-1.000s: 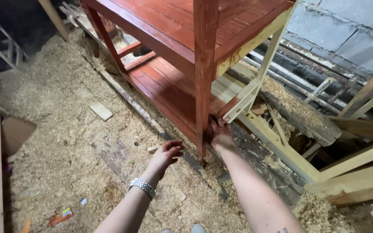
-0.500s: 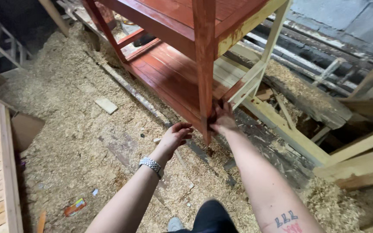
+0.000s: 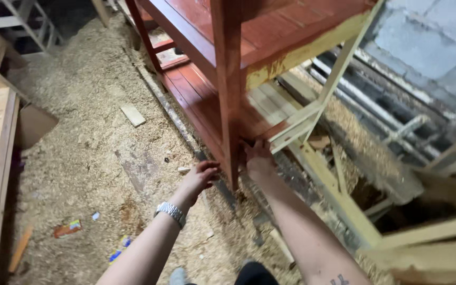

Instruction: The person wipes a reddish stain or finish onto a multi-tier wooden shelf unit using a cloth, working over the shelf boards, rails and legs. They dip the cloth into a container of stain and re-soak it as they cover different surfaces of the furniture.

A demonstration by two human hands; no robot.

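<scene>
Shelf leg (image 3: pixel 231 95): red-brown post of the shelf unit, standing on the sawdust floor (image 3: pixel 91 158), directly between the two hands.
Left hand (image 3: pixel 200 177): just left of the leg's foot, fingers curled loosely, fingertips at the lower shelf (image 3: pixel 196 100) edge; cannot tell if it grips.
Right hand (image 3: pixel 258 158): right of the leg, fingers wrapped on the lower rail, grasping it.
Count: two hands, one leg, one wood scrap (image 3: pixel 133 115) well left of the leg.

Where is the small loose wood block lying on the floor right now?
In the head view, the wood block lies on the sawdust floor, left of the red shelf unit and above the left hand.
</scene>
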